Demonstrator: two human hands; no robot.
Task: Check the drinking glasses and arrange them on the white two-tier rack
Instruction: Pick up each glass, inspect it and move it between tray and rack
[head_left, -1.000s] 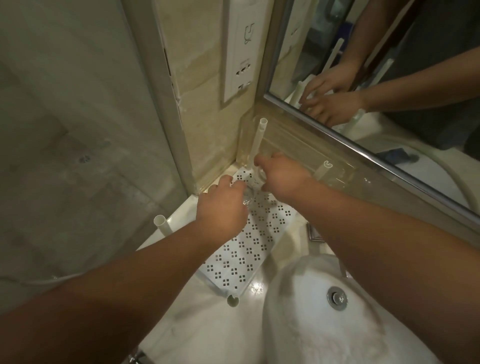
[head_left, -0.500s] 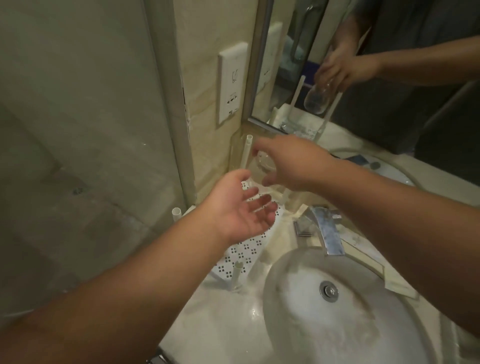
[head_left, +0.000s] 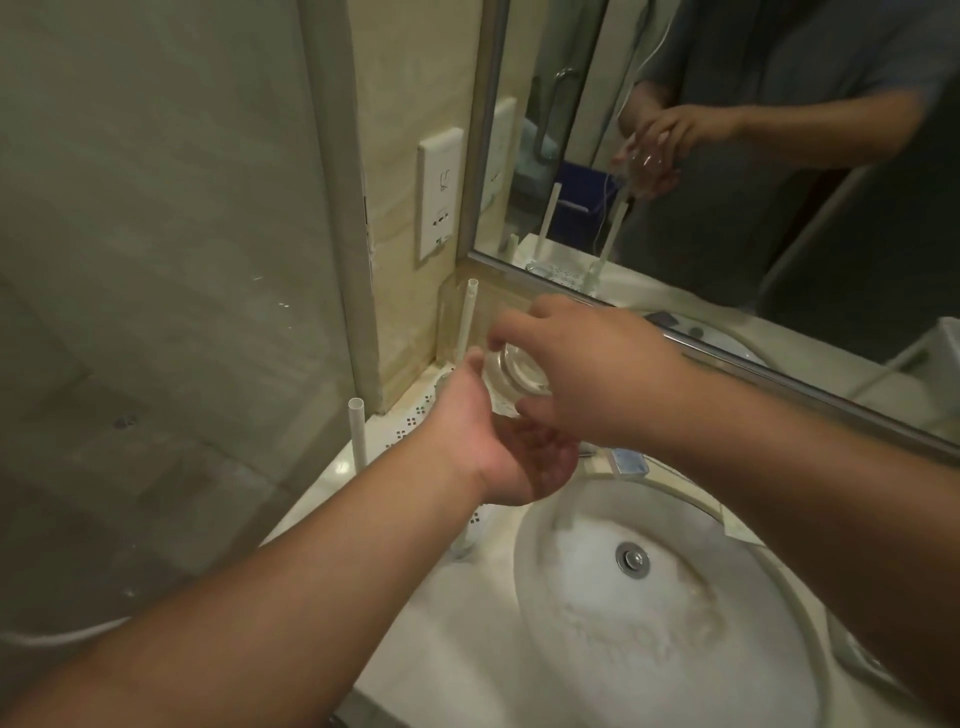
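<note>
The right hand (head_left: 587, 374) pinches a clear drinking glass (head_left: 514, 376) from above, fingers curled round its wall, thick round base turned toward the camera. The left hand (head_left: 498, 447) lies spread, palm up, just under the glass and touching or nearly touching it — cupping more than gripping. The glass hangs above the back corner of the white rack (head_left: 415, 415), not yet set down.

By my reading this is the checking step: the glass is lifted for a look and placing it is still left. How many glasses already stand on the rack cannot be told — the hands hide most of it.

The rack is white plastic, its shelf pierced with small square holes, with hollow tube posts (head_left: 357, 431) at the corners. It sits on a glossy pale countertop (head_left: 415, 587) beside a smooth oval basin (head_left: 649, 597); a mirror (head_left: 727, 156) runs behind.
</note>
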